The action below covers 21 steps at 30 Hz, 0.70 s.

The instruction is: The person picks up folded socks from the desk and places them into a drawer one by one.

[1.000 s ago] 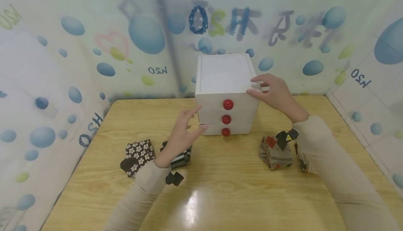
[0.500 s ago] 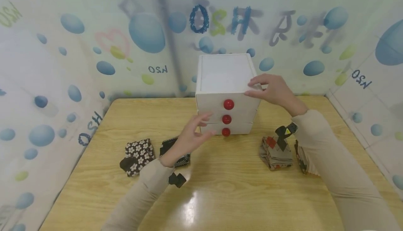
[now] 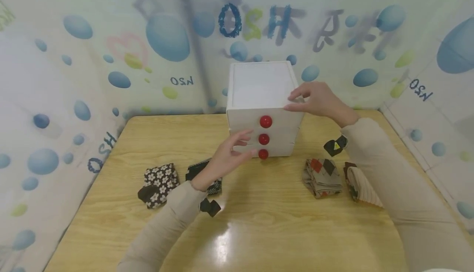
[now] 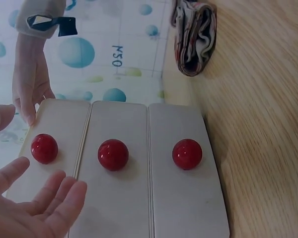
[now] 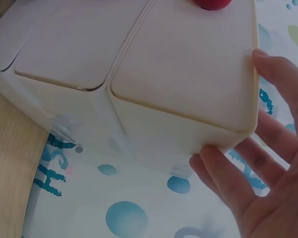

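Observation:
A white three-drawer box [image 3: 264, 80] stands on the table with its red knobs facing me. All its drawers are shut. My right hand [image 3: 318, 101] touches the box's top right front corner with fingers spread. In the right wrist view its fingertips [image 5: 260, 54] lie right at the edges of that corner. My left hand [image 3: 224, 156] hovers in front of the drawer fronts, fingers apart and holding nothing. It is left of the middle knob [image 3: 263, 139] and the bottom knob [image 3: 263, 154]. In the left wrist view the top knob [image 4: 44, 148] shows beyond its fingers.
Folded flower-patterned socks [image 3: 159, 183] and dark striped socks [image 3: 200, 169], partly behind my left hand, lie at the left. Folded argyle socks [image 3: 323, 177] and ribbed beige socks [image 3: 361, 185] lie at the right, near my right sleeve. A printed curtain [image 3: 166, 78] hangs behind the table.
My left hand has moved right, from the box's left edge to in front of the drawers. The right hand stays at the top corner, shifting slightly inward.

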Tool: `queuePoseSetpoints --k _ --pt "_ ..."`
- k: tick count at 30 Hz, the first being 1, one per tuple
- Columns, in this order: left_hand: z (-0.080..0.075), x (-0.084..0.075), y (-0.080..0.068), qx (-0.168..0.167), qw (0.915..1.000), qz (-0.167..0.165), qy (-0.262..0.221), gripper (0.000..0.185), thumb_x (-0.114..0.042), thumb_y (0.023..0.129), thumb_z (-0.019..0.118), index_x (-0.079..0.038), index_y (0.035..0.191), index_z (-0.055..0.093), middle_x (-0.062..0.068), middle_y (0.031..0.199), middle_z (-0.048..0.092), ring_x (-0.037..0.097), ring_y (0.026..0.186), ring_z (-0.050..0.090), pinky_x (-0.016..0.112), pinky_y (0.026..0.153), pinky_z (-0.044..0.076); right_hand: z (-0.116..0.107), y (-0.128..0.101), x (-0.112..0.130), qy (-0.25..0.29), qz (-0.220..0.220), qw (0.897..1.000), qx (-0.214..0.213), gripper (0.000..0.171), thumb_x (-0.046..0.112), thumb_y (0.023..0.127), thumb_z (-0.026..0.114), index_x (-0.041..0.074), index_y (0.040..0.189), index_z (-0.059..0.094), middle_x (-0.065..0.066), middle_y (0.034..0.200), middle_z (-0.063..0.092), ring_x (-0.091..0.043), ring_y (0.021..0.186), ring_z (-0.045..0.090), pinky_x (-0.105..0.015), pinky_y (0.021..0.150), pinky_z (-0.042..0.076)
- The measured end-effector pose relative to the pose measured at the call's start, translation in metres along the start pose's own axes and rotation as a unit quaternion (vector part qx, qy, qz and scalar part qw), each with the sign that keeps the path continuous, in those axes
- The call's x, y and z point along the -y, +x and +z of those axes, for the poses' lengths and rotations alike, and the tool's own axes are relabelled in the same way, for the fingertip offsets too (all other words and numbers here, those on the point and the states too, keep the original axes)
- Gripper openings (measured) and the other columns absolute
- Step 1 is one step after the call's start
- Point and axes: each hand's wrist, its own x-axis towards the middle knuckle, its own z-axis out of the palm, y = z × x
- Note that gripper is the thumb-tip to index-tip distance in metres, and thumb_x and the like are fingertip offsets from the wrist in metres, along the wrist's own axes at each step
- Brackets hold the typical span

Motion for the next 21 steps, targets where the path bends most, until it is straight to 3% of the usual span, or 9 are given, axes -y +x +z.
queuePoseSetpoints --k 4,9,11,16,21 --pt "0.002 -0.003 0.004 0.005 0.9999 -0.005 -0.009 0.052 -0.024 0.085 0.06 -0.017 0.132 0.04 0.013 0.123 0.047 0.029 0.11 0.047 0.036 0.084 0.047 -0.003 0.001 0.003 -0.007 0.015 1.0 0.021 0.04 0.032 0.077 0.067 0.002 0.103 0.064 -0.017 0.114 0.056 -0.035 0.1 0.051 -0.047 0.084 0.043" --pt "0.001 -0.026 0.002 0.006 0.9992 -0.017 -0.035 0.05 -0.015 0.087 0.057 -0.008 0.132 0.037 0.021 0.124 0.045 0.034 0.111 0.046 0.04 0.089 0.043 -0.006 0.001 0.005 -0.011 0.023 0.999 0.032 0.039 0.031 0.077 0.068 0.002 0.102 0.064 -0.016 0.112 0.056 -0.036 0.101 0.051 -0.047 0.083 0.044" --pt "0.003 -0.024 0.005 -0.006 0.9989 -0.019 -0.042 0.049 -0.016 0.087 0.056 -0.009 0.132 0.038 0.019 0.123 0.046 0.031 0.108 0.049 0.038 0.089 0.043 -0.006 0.001 0.006 -0.011 0.022 0.999 0.034 0.039 0.031 0.077 0.068 0.001 0.102 0.064 -0.017 0.112 0.056 -0.037 0.101 0.051 -0.047 0.082 0.045" --pt "0.011 -0.003 0.018 -0.047 0.9972 -0.01 -0.057 0.046 -0.029 0.086 0.057 -0.02 0.129 0.042 0.007 0.118 0.05 0.017 0.103 0.053 0.031 0.088 0.044 -0.005 0.002 0.004 -0.017 0.017 0.999 0.031 0.038 0.03 0.077 0.068 0.001 0.101 0.065 -0.017 0.111 0.057 -0.038 0.1 0.052 -0.047 0.08 0.046" --pt "0.011 -0.004 0.026 -0.051 0.997 -0.009 -0.058 0.044 -0.028 0.087 0.057 -0.018 0.128 0.044 0.007 0.117 0.052 0.017 0.102 0.053 0.029 0.087 0.045 -0.004 0.003 0.002 -0.014 0.015 0.999 0.027 0.037 0.03 0.076 0.068 0.002 0.1 0.065 -0.017 0.112 0.057 -0.037 0.099 0.053 -0.047 0.08 0.046"
